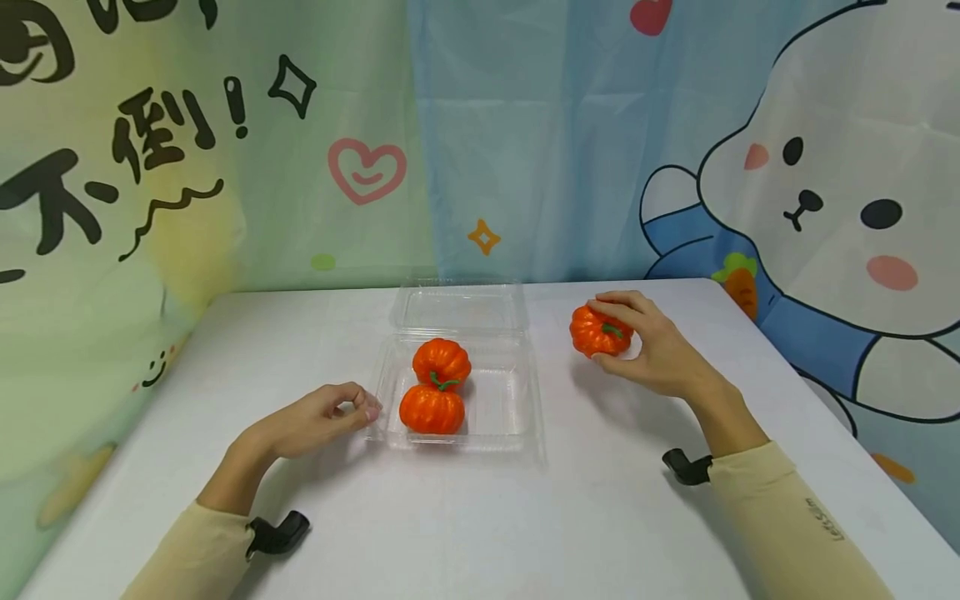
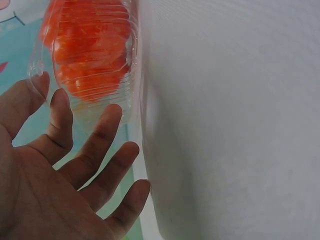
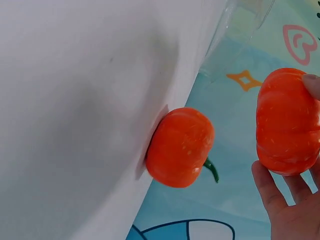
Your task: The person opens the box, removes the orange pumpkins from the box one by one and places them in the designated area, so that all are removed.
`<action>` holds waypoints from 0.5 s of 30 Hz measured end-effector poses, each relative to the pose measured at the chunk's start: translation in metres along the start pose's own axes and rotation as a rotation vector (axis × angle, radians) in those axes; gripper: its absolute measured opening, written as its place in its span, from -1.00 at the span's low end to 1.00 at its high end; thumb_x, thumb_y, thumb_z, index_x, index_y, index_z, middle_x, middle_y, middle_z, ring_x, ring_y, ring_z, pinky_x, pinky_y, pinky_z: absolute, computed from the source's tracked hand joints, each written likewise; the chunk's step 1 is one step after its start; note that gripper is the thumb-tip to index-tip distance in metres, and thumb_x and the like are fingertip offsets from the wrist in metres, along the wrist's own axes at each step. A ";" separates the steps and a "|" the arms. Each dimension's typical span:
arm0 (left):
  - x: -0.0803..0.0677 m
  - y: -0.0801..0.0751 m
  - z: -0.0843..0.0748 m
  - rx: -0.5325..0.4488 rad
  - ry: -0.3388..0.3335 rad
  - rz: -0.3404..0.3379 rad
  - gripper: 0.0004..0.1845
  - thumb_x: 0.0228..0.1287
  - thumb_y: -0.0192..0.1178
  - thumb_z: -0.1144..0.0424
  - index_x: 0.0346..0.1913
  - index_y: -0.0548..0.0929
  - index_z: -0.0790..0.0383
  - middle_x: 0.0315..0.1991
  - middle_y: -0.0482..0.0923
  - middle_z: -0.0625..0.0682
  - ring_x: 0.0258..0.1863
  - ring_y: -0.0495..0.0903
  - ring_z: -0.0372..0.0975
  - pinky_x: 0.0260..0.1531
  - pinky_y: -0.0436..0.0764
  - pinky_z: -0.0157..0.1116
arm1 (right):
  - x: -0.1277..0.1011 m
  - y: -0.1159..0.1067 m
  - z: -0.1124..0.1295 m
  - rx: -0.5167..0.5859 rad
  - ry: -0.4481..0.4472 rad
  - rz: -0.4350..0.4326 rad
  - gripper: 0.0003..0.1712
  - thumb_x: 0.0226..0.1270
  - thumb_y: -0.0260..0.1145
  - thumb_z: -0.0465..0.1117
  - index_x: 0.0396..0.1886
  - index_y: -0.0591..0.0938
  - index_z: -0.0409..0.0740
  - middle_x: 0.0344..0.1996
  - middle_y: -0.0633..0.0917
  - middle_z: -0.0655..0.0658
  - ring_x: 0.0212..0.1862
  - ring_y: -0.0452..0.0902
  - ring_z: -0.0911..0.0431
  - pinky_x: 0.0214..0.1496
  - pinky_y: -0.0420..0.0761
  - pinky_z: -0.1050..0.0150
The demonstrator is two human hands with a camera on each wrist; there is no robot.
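Gripping a pumpkin (image 1: 597, 332) on the white table (image 1: 600, 517), the right hand (image 1: 645, 346) is curled round it, right of the clear tray (image 1: 517, 400); two pumpkins (image 1: 432, 407) are held inside; the left hand (image 1: 322, 417) rests relaxed at the tray's left edge, holding nothing.

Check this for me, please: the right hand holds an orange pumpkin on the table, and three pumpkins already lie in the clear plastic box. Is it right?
Not quite. The clear plastic box holds two pumpkins, not three: the near pumpkin and the far pumpkin, as the head view shows. The rest is right: the right hand holds an orange pumpkin on the table.
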State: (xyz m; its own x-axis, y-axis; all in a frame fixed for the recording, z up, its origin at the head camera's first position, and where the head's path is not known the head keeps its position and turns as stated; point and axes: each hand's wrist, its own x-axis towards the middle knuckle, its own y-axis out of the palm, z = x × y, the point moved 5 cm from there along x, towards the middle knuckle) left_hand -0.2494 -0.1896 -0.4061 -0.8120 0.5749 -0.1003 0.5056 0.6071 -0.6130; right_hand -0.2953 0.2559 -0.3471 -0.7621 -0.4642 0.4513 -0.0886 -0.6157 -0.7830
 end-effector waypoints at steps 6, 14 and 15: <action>-0.001 -0.001 0.001 0.016 -0.013 -0.002 -0.76 0.57 0.13 0.05 -0.26 0.52 0.11 0.12 0.66 0.07 0.18 0.59 -0.06 0.10 0.58 -0.22 | -0.005 -0.003 -0.008 -0.005 0.050 -0.002 -0.21 0.13 0.57 -0.32 0.39 0.52 -0.14 0.37 0.43 -0.20 0.37 0.36 -0.15 0.25 0.52 -0.30; 0.000 -0.002 -0.001 0.015 0.007 0.000 -0.78 0.58 0.13 0.08 -0.25 0.53 0.11 0.14 0.66 0.08 0.18 0.59 -0.05 0.11 0.58 -0.17 | -0.012 -0.018 -0.018 -0.027 0.116 -0.021 -0.21 0.12 0.55 -0.37 0.39 0.51 -0.14 0.38 0.41 -0.21 0.38 0.35 -0.18 0.27 0.49 -0.31; 0.000 -0.002 -0.001 0.013 0.007 0.000 -0.79 0.57 0.13 0.09 -0.25 0.53 0.11 0.13 0.66 0.08 0.18 0.59 -0.06 0.11 0.58 -0.18 | -0.012 -0.019 -0.020 -0.027 0.123 -0.018 -0.21 0.13 0.55 -0.37 0.40 0.50 -0.13 0.38 0.40 -0.21 0.38 0.35 -0.18 0.27 0.49 -0.31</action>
State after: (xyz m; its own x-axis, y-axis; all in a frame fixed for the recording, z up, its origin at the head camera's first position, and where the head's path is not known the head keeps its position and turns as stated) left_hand -0.2500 -0.1905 -0.4039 -0.8099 0.5789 -0.0948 0.5019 0.6002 -0.6228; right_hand -0.2968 0.2858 -0.3460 -0.8333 -0.3705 0.4103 -0.1186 -0.6051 -0.7873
